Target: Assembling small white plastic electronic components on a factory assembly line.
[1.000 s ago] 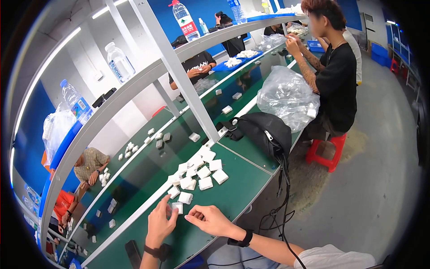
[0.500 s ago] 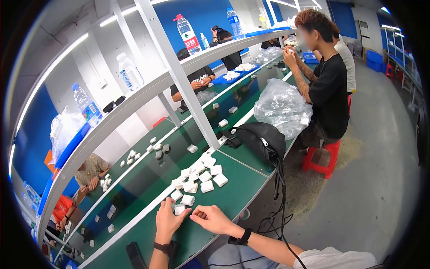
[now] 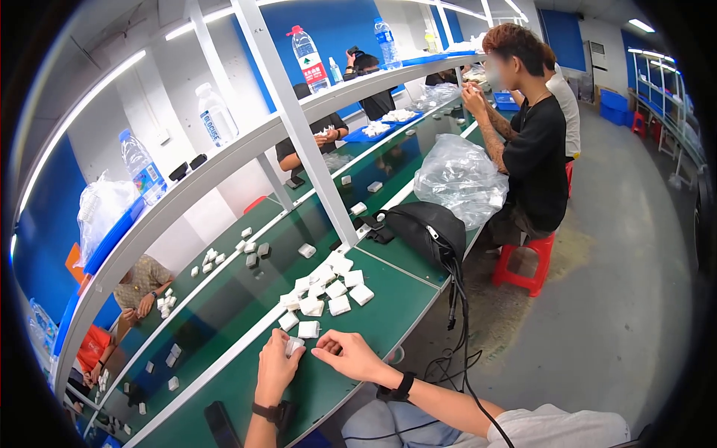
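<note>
A small white block [image 3: 295, 346] is gripped between the thumb and fingers of the left hand [image 3: 275, 367], above the green tabletop [image 3: 396, 299]. Just beside it, the right hand [image 3: 351, 356] is held with fingers curled; whether anything is pinched there cannot be told. Beyond the hands, loose white blocks [image 3: 338, 305] are heaped. Farther right, a black bag [image 3: 426, 231] is set near a clear plastic bag [image 3: 459, 179]. On the raised shelf [image 3: 224, 158], a red-capped bottle [image 3: 308, 60] is wrapped in a red-and-white label (marked with a green emblem), and a blue-capped bottle [image 3: 142, 164] in a blue one.
</note>
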A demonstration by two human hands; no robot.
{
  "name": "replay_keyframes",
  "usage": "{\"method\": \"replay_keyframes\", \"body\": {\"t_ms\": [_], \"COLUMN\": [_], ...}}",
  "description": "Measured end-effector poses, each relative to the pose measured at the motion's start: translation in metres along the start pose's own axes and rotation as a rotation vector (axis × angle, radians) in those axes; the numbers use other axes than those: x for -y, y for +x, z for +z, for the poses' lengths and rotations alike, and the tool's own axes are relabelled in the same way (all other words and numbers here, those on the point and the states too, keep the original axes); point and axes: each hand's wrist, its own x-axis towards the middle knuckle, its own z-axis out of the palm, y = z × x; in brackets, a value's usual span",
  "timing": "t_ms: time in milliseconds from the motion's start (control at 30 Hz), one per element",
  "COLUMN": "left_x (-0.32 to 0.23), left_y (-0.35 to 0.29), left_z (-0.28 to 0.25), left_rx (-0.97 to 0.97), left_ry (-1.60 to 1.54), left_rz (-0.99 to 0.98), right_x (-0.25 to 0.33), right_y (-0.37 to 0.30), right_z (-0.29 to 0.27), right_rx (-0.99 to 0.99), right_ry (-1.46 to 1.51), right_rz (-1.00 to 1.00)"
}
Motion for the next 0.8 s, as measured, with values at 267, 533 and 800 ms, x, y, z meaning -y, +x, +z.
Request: {"method": "replay_keyframes", "body": {"t_ms": [267,533,800], "left_x": [-0.042,-0.041,-0.037], "left_y": [-0.04,-0.032,-0.045], "left_z": [-0.025,-0.023,-0.031], "left_rx": [0.068,0.033,0.098], "left_ry": [-0.149,-0.148,-0.132], "left_rz": [0.061,0.272,0.254], "right_x": [0.019,0.015,0.018], "right_y": [-0.003,0.008,0.006], "right_z": [-0.004,-0.012,-0.014], "right_rx": [0.199,0.23,0.29], "right_ry": [0.012,0.416,0.399], "right_rz": [0.172,0.191,0.25]}}
